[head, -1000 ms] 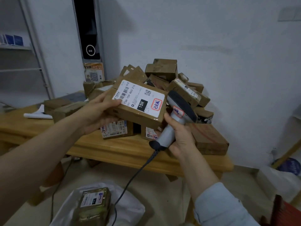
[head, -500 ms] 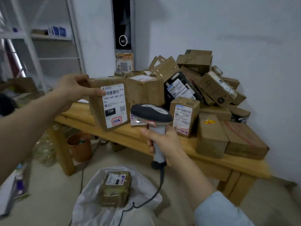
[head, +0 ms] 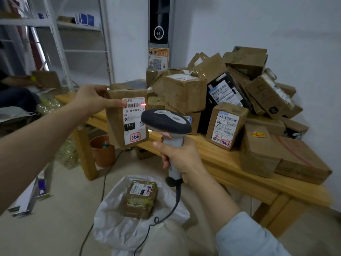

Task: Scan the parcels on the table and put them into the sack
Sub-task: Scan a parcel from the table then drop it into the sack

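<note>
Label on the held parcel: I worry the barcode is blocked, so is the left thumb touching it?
Touching. The head view shows the left hand gripping the parcel, thumb tip lying on the label at the barcode's left end.

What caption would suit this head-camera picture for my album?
Left hand holds a parcel up; right hand aims a scanner at its barcode, sack below.

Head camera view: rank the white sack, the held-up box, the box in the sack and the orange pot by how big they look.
1. white sack
2. held-up box
3. box in the sack
4. orange pot
The held-up box seems nearer, so places two and three are unsure.
</note>
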{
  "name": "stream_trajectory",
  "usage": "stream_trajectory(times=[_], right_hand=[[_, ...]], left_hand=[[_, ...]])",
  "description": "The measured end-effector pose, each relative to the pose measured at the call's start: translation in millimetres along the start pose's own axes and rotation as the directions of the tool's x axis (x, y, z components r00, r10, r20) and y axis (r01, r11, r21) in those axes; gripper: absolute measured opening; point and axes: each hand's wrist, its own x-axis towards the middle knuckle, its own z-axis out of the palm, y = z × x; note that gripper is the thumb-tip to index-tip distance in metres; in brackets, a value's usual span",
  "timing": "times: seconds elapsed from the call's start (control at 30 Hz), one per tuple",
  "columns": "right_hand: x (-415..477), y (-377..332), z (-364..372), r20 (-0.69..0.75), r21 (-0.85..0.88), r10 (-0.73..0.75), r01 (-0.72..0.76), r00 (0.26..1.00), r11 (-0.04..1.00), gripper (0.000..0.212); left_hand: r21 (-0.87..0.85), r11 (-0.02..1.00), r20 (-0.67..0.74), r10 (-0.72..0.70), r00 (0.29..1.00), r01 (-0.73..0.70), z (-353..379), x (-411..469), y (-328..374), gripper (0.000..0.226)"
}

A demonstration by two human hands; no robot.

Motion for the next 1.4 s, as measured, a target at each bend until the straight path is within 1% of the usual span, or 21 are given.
stream_trajectory(times=[0.2, 0.37, 0.43, 0.53, 0.6, 0.7, 0.77, 0.83, 0.9, 1.0, 1.07, 1.1, 1.17, 1.23, 1.27, 1.33, 1.4], right_hand=[[5.1, 7.4, 7.0, -0.025, 0.032, 0.023, -0.022, 0.999, 0.999, 0.017], [8.8, 11.4, 10.4, -0.007, 0.032, 0.023, -0.023, 1.0, 0.999, 0.016], [10.5, 13.5, 11.5, -0.004, 0.032, 0.022, -0.022, 1.0, 0.999, 0.016], [14.6, 18.4, 13.1, -0.004, 0.044, 0.03, -0.03, 1.0, 0.999, 0.016], [17.1, 22.1, 13.9, 0.0, 0.06, 0.04, -0.039, 0.999, 0.997, 0.015], [19.1, 27.2, 14.8, -0.002, 0.117, 0.066, -0.065, 0.998, 0.991, 0.011], [21.9, 34.1, 15.1, -0.049, 0.172, 0.117, -0.107, 0.992, 0.979, 0.012], [26.3, 46.4, 14.6, -0.126, 0.259, 0.229, -0.19, 0.965, 0.947, 0.015], [30.2, 62.9, 13.8, -0.181, 0.356, 0.359, -0.279, 0.916, 0.892, 0.019], [32.5, 89.2, 15.3, -0.17, 0.403, 0.476, -0.379, 0.863, 0.833, 0.02], [33.6, 103.6, 20.1, -0.14, 0.401, 0.524, -0.435, 0.84, 0.806, 0.022], [34.4, 109.6, 23.0, -0.13, 0.39, 0.541, -0.459, 0.831, 0.799, 0.024], [37.5, 121.5, 28.2, -0.124, 0.361, 0.559, -0.487, 0.82, 0.795, 0.02], [41.3, 132.7, 31.8, -0.115, 0.341, 0.583, -0.519, 0.804, 0.784, 0.018], [43.4, 138.9, 32.5, -0.109, 0.337, 0.598, -0.537, 0.794, 0.773, 0.018], [49.4, 152.2, 32.5, -0.109, 0.344, 0.636, -0.571, 0.764, 0.745, 0.018], [56.0, 165.1, 31.1, -0.125, 0.364, 0.685, -0.609, 0.718, 0.705, 0.017]], left_hand=[[-0.044, 0.998, 0.005, -0.044, 0.999, 0.044, -2.8, 1.3, -8.0, 0.088], [-0.085, 0.995, 0.021, -0.056, 0.998, 0.058, -1.7, 2.6, -14.5, 0.077], [-0.1, 0.992, 0.035, -0.07, 0.997, 0.073, -2.2, 3.5, -18.5, 0.084], [-0.119, 0.988, 0.057, -0.096, 0.994, 0.102, -2.8, 4.6, -24.1, 0.106], [-0.12, 0.986, 0.069, -0.112, 0.991, 0.12, -1.8, 5.5, -28.5, 0.108], [-0.186, 0.966, 0.106, -0.164, 0.981, 0.181, -0.1, 9.6, -38.4, 0.101], [-0.244, 0.935, 0.148, -0.228, 0.962, 0.259, 0.2, 11.2, -49.4, 0.093], [-0.298, 0.893, 0.192, -0.289, 0.938, 0.336, 2.7, 11.8, -67.6, 0.091], [-0.312, 0.853, 0.227, -0.36, 0.905, 0.417, 8.8, 7.9, -87.1, 0.095], [-0.302, 0.782, 0.304, -0.463, 0.832, 0.545, 22.9, -1.4, -121.9, 0.11], [-0.282, 0.741, 0.372, -0.501, 0.781, 0.61, 35.1, -7.9, -147.7, 0.124], [-0.281, 0.722, 0.395, -0.514, 0.762, 0.633, 41.7, -12.1, -158.2, 0.125], [-0.289, 0.67, 0.443, -0.54, 0.716, 0.684, 54.9, -17.8, -178.4, 0.112], [-0.276, 0.606, 0.511, -0.565, 0.648, 0.746, 69.0, -21.7, -193.8, 0.095], [-0.265, 0.571, 0.534, -0.584, 0.611, 0.777, 76.9, -22.3, -202.3, 0.092], [-0.255, 0.504, 0.525, -0.645, 0.556, 0.825, 93.4, -20.3, -220.1, 0.083], [-0.259, 0.453, 0.454, -0.723, 0.521, 0.853, 110.3, -14.0, -240.5, 0.075]])
